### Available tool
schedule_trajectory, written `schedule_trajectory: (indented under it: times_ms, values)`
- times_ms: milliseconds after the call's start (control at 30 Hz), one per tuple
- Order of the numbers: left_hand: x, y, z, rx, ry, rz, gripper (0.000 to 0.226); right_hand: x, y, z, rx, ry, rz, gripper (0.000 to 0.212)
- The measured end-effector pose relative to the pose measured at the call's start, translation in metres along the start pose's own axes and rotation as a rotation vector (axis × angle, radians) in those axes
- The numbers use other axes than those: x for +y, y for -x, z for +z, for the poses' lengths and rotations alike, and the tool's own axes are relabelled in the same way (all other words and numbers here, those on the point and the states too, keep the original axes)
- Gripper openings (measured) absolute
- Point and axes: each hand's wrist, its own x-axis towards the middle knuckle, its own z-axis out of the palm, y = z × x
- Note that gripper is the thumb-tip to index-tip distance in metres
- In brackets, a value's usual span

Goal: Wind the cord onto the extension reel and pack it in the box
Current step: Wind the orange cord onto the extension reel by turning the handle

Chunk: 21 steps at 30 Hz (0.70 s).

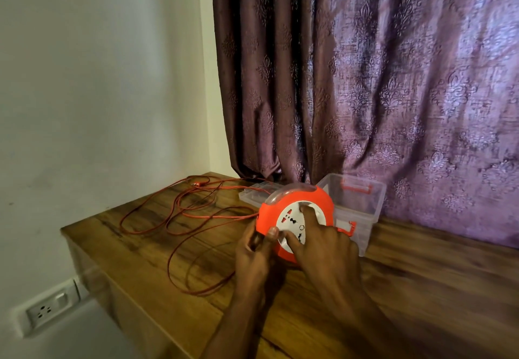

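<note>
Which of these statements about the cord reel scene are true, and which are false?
1. Much cord lies loose on the table. True.
2. The reel sits inside the box. False: it is in front of the box, held tilted.
3. The left hand grips the reel's edge. True.
4. The right hand holds the plug. False: its fingers are on the reel's white face.
5. The box is lidded. False: open.

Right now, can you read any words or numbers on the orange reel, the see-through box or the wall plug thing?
No words or numbers can be read anywhere.
Extension reel: only socket holes and small red marks on its white face; no lettering shows.
Clear box: no label shows.
Wall socket: plain pin holes and a switch, no text.
Curtain: only a woven pattern.
</note>
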Motion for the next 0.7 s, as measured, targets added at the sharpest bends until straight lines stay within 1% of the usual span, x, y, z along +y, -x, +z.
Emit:
schedule_trajectory:
  times_ms: [67, 167, 200, 267, 333, 400, 467, 533, 600, 633, 700]
  values:
    - [-0.001, 0.0, 0.001, -0.029, -0.008, 0.022, 0.037, -0.001, -0.001, -0.001, -0.014, -0.081, 0.109, 0.065]
    - [0.001, 0.001, 0.001, -0.021, -0.066, 0.068, 0.035, 0.0, -0.007, -0.001, -0.083, -0.367, 0.313, 0.062]
    - [0.001, 0.001, 0.001, -0.014, -0.08, 0.077, 0.035, 0.0, -0.009, -0.001, -0.099, -0.463, 0.354, 0.06]
    - [0.001, 0.001, -0.001, -0.014, -0.073, 0.08, 0.037, -0.001, -0.011, -0.001, -0.114, -0.592, 0.39, 0.056]
    - [0.002, 0.001, -0.001, -0.025, -0.065, 0.08, 0.035, -0.002, -0.012, -0.002, -0.137, -0.64, 0.385, 0.054]
    - [0.004, 0.0, -0.001, -0.012, -0.082, 0.097, 0.031, -0.003, -0.011, -0.005, -0.15, -0.561, 0.345, 0.052]
    - [0.004, 0.0, -0.002, 0.009, -0.086, 0.096, 0.029, -0.002, -0.008, -0.008, -0.083, -0.331, 0.246, 0.052]
    - [0.005, 0.0, -0.003, 0.047, -0.099, 0.091, 0.032, -0.002, -0.005, -0.012, 0.044, -0.146, 0.047, 0.05]
    - [0.007, 0.0, -0.003, 0.084, -0.103, 0.098, 0.041, -0.002, -0.002, -0.011, 0.086, -0.068, -0.142, 0.049]
    - [0.007, 0.0, -0.003, 0.093, -0.093, 0.106, 0.041, -0.002, -0.001, -0.01, 0.046, -0.045, -0.2, 0.05]
    - [0.006, 0.0, -0.003, 0.103, -0.076, 0.12, 0.032, 0.0, 0.0, -0.006, -0.051, -0.05, -0.247, 0.056]
